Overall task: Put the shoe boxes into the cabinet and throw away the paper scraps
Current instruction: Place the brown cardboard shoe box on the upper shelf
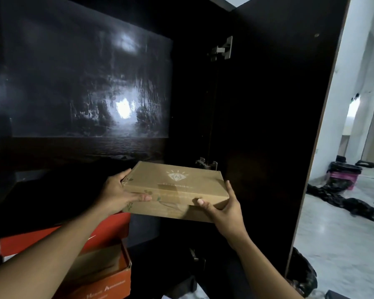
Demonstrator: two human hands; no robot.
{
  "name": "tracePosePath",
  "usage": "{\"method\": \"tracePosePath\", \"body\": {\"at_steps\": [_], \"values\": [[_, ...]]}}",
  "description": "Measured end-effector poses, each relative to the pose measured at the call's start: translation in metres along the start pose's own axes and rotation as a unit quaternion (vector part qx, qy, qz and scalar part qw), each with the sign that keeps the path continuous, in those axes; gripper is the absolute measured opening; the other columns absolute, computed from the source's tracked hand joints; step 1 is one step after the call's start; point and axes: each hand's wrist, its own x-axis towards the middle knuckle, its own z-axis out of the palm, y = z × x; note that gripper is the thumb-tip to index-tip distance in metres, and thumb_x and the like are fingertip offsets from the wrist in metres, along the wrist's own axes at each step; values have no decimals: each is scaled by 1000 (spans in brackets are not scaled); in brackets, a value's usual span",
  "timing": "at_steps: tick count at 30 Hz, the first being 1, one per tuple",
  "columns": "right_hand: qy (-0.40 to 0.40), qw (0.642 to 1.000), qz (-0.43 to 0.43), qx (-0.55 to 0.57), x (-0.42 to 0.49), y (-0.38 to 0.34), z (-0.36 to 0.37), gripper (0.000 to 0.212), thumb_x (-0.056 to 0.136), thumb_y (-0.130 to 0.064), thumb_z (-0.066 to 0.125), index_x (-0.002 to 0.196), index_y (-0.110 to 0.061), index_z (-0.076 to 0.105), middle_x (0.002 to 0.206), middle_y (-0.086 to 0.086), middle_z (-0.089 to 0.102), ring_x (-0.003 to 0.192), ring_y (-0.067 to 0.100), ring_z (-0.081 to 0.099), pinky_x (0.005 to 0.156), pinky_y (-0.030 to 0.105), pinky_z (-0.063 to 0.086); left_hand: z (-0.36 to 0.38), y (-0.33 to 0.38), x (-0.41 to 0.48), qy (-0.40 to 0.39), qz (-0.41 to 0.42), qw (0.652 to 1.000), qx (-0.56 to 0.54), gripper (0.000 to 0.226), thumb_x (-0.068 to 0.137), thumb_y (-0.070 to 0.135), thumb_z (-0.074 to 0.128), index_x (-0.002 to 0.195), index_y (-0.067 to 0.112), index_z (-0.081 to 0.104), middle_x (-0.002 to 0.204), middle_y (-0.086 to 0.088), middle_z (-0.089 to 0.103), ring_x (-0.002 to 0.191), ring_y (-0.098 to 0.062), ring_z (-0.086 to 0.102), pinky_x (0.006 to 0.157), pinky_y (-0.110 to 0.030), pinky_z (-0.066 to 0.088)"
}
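A flat brown cardboard shoe box (177,186) with a pale diamond logo on its lid hangs level in front of the dark open cabinet (84,87). My left hand (119,193) grips its left end, thumb across the front face. My right hand (222,206) grips its right front corner from below, thumb on the front face. Below the left arm sits an orange shoe box (108,266), its lid up and the inside showing. No paper scraps can be made out.
The cabinet's dark door (274,126) stands open on the right, hinges showing. Past it lies a pale tiled floor (341,238) with dark clothes or bags and a bin lined in black (343,173). A black bag (302,275) sits by the door's foot.
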Motion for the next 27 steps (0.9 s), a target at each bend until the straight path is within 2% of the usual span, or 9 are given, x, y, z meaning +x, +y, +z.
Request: {"method": "tracePosePath", "body": {"at_steps": [2,5,9,11,13,17,21,23,27], "values": [[-7,1000,5,2,7,9,10,105,74,-16,87,156,-13,21,106,-19,60,86,-28,58,70,-1,46,-2,-11,7,1,-15,1000,15,146,19,52,97,147,10,42,126,-6,65,104,-15,64,91,-26,49],[-6,1000,8,-2,21,26,21,96,74,-17,87,146,-31,24,109,-16,63,89,-23,60,71,2,48,-2,-28,21,27,-17,999,17,152,11,66,91,146,15,44,125,-3,63,107,-16,64,93,-32,52],[4,999,14,-36,36,40,37,106,70,-49,87,153,-32,24,141,-2,55,123,2,56,103,25,51,6,-33,39,74,-33,995,57,101,42,36,100,132,14,59,103,4,65,93,-14,63,82,-28,50],[9,998,4,-69,41,38,48,110,72,-60,81,157,-28,19,156,-1,36,140,15,41,115,38,41,10,-40,54,115,-37,989,80,100,39,52,96,126,14,63,105,-1,66,94,-18,66,83,-33,55],[14,996,-7,-86,44,36,59,106,79,-56,75,159,-23,14,162,-1,22,146,19,31,117,36,35,14,-51,73,148,-49,984,84,108,34,71,86,124,15,63,109,-5,69,98,-23,68,87,-40,57],[27,993,-22,-115,53,40,80,94,83,-54,71,157,-22,23,159,-2,21,146,18,30,119,33,30,40,-33,80,167,-70,981,67,66,70,31,88,126,5,64,122,-17,66,112,-32,64,96,-34,50],[10,991,-31,-127,62,39,87,75,90,-54,62,152,-24,34,150,-5,31,131,7,41,111,23,33,77,-12,75,115,-79,990,1,57,85,43,73,128,7,63,128,-11,65,117,-25,60,94,-28,46],[-5,990,-34,-134,68,41,87,64,97,-47,56,152,-21,37,149,-4,32,128,6,42,109,22,35,89,-2,73,62,-96,993,-30,61,84,54,69,129,13,59,131,-4,62,117,-19,58,88,-24,40],[-30,986,-29,-161,86,47,83,56,102,-38,50,151,-15,38,150,-3,35,130,16,49,111,28,39,104,-2,84,39,-121,992,-26,101,73,63,73,153,17,31,157,-4,33,141,-22,38,107,-31,34]]}}
